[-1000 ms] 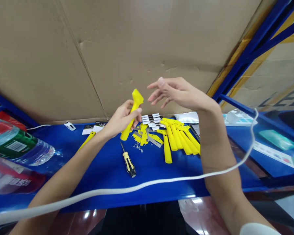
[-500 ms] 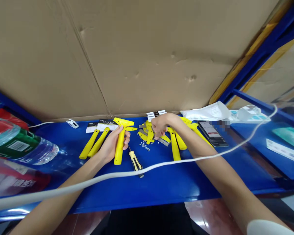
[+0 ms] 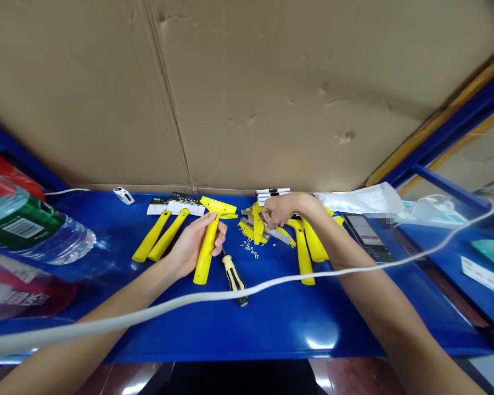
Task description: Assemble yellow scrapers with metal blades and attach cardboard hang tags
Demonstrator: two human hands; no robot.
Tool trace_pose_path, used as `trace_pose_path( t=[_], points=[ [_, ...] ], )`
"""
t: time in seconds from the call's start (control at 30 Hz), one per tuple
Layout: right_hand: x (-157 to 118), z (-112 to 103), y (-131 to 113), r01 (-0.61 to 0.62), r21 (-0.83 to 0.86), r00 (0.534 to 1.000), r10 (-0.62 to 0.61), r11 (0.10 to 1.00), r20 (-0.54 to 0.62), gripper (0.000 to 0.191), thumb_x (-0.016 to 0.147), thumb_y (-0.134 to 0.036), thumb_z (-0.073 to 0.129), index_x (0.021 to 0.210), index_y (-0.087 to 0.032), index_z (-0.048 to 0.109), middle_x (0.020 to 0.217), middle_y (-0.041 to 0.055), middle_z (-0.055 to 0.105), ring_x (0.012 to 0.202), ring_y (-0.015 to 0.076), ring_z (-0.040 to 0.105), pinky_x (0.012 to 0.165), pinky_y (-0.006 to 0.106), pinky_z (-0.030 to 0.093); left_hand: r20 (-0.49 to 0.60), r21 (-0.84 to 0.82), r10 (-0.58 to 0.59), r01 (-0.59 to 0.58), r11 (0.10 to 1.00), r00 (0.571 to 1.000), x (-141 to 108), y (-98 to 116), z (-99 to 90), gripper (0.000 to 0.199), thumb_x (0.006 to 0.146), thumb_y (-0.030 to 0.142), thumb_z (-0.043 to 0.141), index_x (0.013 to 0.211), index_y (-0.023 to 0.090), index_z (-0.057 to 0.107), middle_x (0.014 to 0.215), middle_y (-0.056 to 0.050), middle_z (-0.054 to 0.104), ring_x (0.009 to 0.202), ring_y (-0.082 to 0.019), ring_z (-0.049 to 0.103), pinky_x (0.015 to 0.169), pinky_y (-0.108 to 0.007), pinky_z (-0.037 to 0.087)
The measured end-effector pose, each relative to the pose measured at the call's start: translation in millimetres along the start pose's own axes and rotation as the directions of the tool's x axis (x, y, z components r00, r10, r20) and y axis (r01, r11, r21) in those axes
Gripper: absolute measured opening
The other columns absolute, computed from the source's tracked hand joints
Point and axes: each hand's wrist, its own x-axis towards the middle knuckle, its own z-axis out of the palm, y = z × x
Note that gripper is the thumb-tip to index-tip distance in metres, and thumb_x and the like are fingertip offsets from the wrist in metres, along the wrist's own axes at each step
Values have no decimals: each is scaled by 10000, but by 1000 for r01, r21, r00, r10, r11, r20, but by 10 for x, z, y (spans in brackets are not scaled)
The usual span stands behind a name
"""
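The left hand (image 3: 192, 247) is closed firmly around the handle of a yellow plastic scraper (image 3: 206, 253), fingers wrapped round it, with the scraper's wide head pointing up and away just left of center. I can't tell from here whether a blade is fitted in that head.

Over to the right hand (image 3: 280, 211), curled downward on the heap just right of center. Its fingertips are tucked out of sight, so I can't say whether it's pinching anything. Right below it are steel scraper blades (image 3: 278, 236), and those edges are the danger: a careless grab there could nick a finger.

Just beside the left hand sits a yellow-and-black screwdriver (image 3: 233, 280), its tip close to the little scatter of screws and washers (image 3: 249, 248). One knock from the scraper could send that hardware skittering, and pieces that small would be easy to lose.

Yellow handles (image 3: 303, 252) crowd the right side, with two more (image 3: 160, 235) to the left. A white cable (image 3: 230, 291) sweeps across the lower frame, and if it snags a forearm, it could drag through the whole layout. A smartphone (image 3: 368, 237) lies to the right, also within reach of a stray elbow.
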Motion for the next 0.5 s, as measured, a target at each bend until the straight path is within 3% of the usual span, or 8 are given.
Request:
trace_pose_path(
  t=[0.17, 0.3, 0.5],
  points=[
    [9, -13, 49, 20, 9, 1000, -20, 1000, 3, 280, 797, -357, 915, 689, -207, 705, 789, 73, 804, 794, 251, 784, 690, 346, 531, 13, -16, -7, 7, 1000, 1000, 8, -46, -20, 263, 1081, 335, 661, 879, 179, 600, 750, -44, 664, 518, -126, 545, 437, -232, 495],
    [88, 20, 59, 18, -22, 1000, -18, 1000, -14, 344, 714, -423, 977, 684, -218, 702, 742, 64, 784, 775, 260, 766, 653, 343, 521, 9, -10, 32, -32, 999, 999, 12, -75, -27, 263, 1104, 302, 602, 878, 169, 609, 770, -50, 669, 536, -121, 542, 439, -227, 496],
    [125, 20, 75, 62, -49, 997, -64, 997, -41, 310, 722, -325, 950, 661, -210, 669, 695, 32, 725, 733, 216, 706, 645, 320, 494, 32, -10, 60, -60, 998, 998, 21, -128, -41, 258, 1109, 298, 594, 897, 155, 631, 800, -50, 676, 556, -116, 556, 439, -218, 489]
  ],
)
